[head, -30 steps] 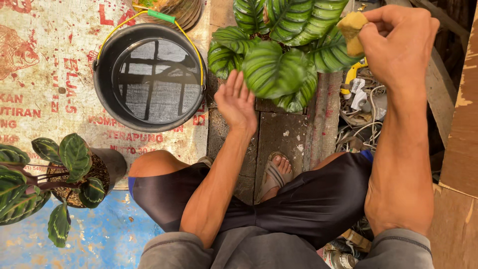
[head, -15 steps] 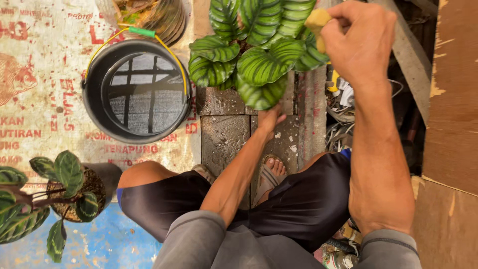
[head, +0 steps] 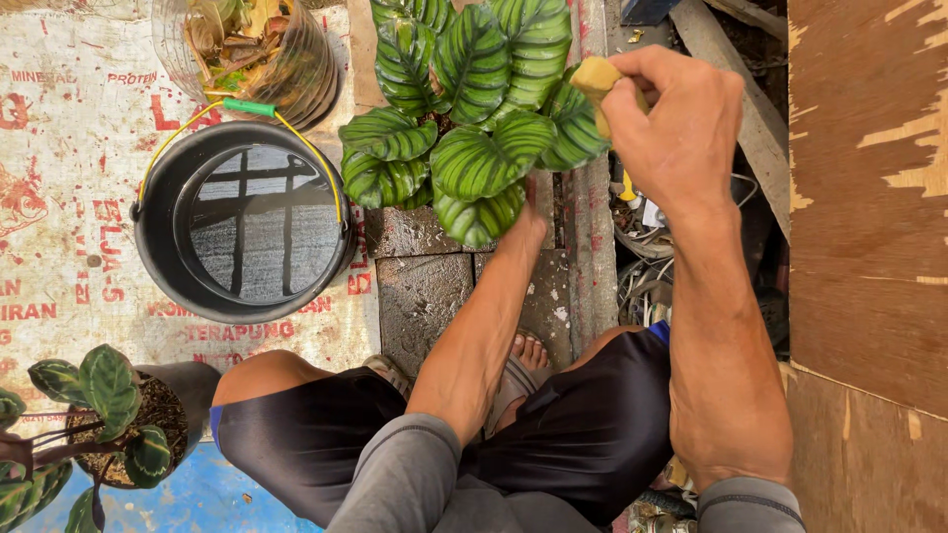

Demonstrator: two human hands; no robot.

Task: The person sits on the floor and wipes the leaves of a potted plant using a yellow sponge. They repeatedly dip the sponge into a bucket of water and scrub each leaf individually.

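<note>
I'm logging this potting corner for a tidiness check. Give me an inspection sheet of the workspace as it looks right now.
Surface: printed sack sheet over worn paving slabs.
Job's things: striped-leaf plant; yellow sponge.
Clutter: black bucket holding water; clear container of dry leaves; second potted plant.
Hands: right hand grips the sponge against a leaf; left hand reaches under the foliage, mostly hidden.
Cables: tangled wires beside the right arm.
Surroundings: wooden boards at right.
</note>
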